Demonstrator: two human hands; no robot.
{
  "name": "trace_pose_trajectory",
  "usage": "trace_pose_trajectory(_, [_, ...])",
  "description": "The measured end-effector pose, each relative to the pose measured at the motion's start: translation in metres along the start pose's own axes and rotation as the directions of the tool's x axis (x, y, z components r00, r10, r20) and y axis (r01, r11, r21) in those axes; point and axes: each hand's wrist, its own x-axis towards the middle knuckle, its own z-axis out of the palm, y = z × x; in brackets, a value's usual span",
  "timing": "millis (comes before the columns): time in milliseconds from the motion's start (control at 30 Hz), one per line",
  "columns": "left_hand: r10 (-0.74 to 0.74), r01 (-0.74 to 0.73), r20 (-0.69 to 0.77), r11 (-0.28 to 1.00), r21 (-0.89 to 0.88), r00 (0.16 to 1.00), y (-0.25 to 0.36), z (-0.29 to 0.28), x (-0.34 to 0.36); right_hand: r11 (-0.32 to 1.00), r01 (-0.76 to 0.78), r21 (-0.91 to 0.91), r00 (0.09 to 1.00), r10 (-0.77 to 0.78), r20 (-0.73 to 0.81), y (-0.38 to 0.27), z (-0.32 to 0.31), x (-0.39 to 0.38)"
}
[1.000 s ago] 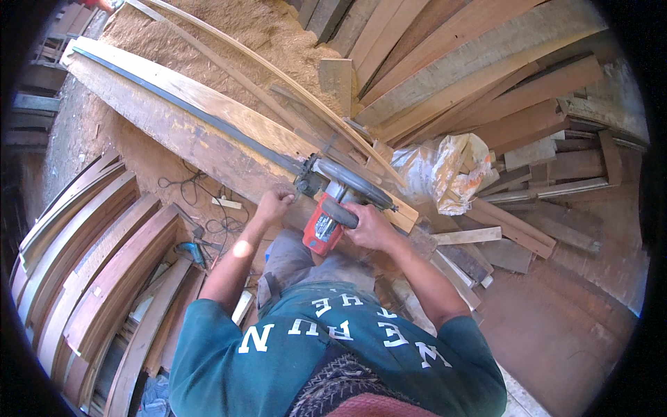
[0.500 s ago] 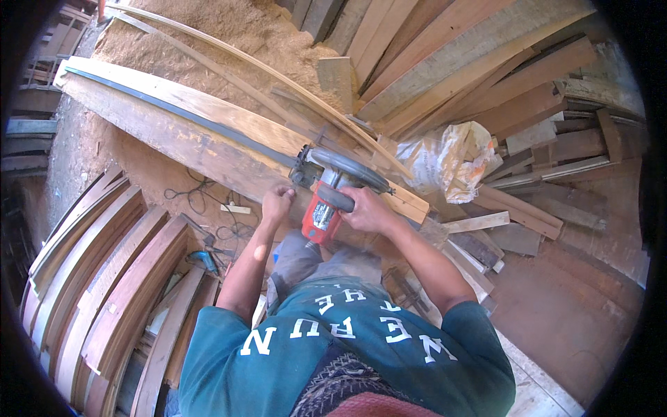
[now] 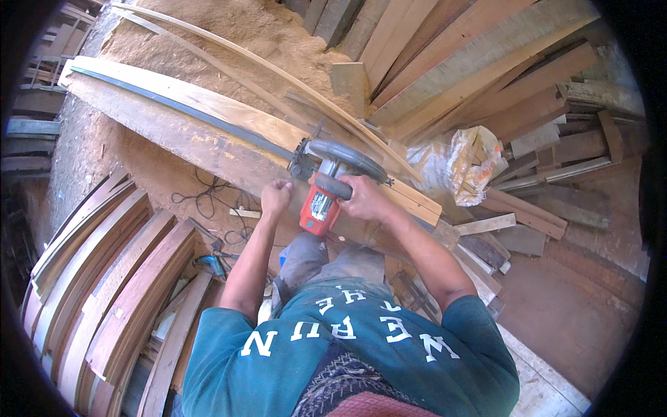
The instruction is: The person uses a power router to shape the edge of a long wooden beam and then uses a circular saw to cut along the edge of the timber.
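A red and black circular saw point(image 3: 322, 203) rests on a long wooden board point(image 3: 229, 149) in front of me. My right hand point(image 3: 366, 199) is wrapped round the saw's rear handle. The saw's front end meets a long dark straight strip point(image 3: 201, 108), which runs along the board toward its far left end. My left hand point(image 3: 277, 197) is at the board's near edge, just left of the saw, its fingers curled together. Whether it pinches something small cannot be seen. The saw's blade is hidden under its guard and the base.
Sawdust point(image 3: 229, 42) lies heaped beyond the board, with thin wood strips point(image 3: 278, 75) across it. Curved planks point(image 3: 118, 299) are stacked at left, near a black cord point(image 3: 198, 198) and a blue tool point(image 3: 210, 264). A white sack point(image 3: 462, 167) and scrap lumber point(image 3: 549, 149) lie at right.
The saw, with my right hand on it, has shifted slightly left along the board. My left hand has moved slightly left with it. The whole view has shifted a little.
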Motion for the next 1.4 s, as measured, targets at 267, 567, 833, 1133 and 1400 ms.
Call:
trace_pose_trajectory(267, [-0.051,0.051,-0.008,0.998,0.030,0.999,0.016,-0.031,0.011,1.000,0.008,-0.022,1.000,-0.008,0.005,-0.008,0.011,0.030])
trace_pose_trajectory(567, [-0.033,0.037,-0.071,0.998,0.056,0.997,0.022,-0.069,0.032,0.998,0.054,-0.044,0.999,-0.053,0.011,-0.036,0.024,0.068])
trace_pose_trajectory(833, [-0.062,0.069,-0.093,0.995,0.071,0.994,0.023,-0.103,0.055,0.994,0.102,-0.026,0.995,-0.103,-0.012,-0.052,0.043,0.105])
trace_pose_trajectory(1133, [-0.028,0.037,-0.132,0.997,0.061,0.991,0.010,-0.134,0.087,0.991,0.135,-0.016,0.991,-0.135,-0.019,-0.075,0.056,0.141])
trace_pose_trajectory(1400, [-0.083,0.085,-0.093,0.996,0.026,0.992,0.013,-0.169,0.108,0.992,0.121,-0.019,0.993,-0.121,-0.010,-0.091,0.071,0.175])
